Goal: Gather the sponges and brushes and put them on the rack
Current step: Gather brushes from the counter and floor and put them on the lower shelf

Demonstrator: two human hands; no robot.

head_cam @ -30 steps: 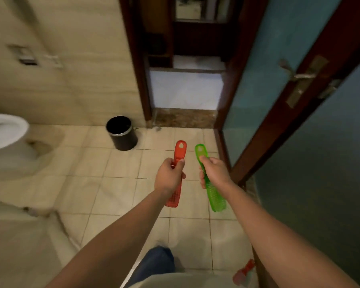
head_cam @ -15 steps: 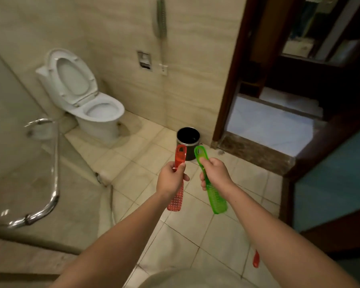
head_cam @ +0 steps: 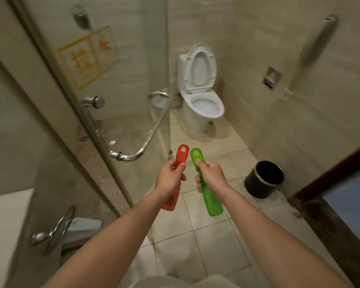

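Head view shows us a small bathroom with both of our bare arms held out in front. Our left hand (head_cam: pixel 170 177) is a grip wrapped tight around the middle of the red brush (head_cam: pixel 176 177). Our right hand (head_cam: pixel 210 176) is a grip wrapped tight around the middle of the green brush (head_cam: pixel 206 183). Both brushes are up in the air over the tiled floor (head_cam: pixel 195 242), not resting on anything. They sit side by side, close together but not touching. Each brush has its handle end pointing away from us, with a small hole near the tip, and its wide bristle end pointing back toward us and down. The red one leans a little to the right at the top, and the green one leans a little to the left, so the two tips come near each other. Past the brushes we see a white toilet (head_cam: pixel 200 90) with its lid up against the far wall. A black bin (head_cam: pixel 264 179) stands on the floor to the right, well apart from our right hand. On the left is a glass shower door (head_cam: pixel 116 84) with a shiny metal bar (head_cam: pixel 141 142) on it. We cannot see any rack or sponges from here.
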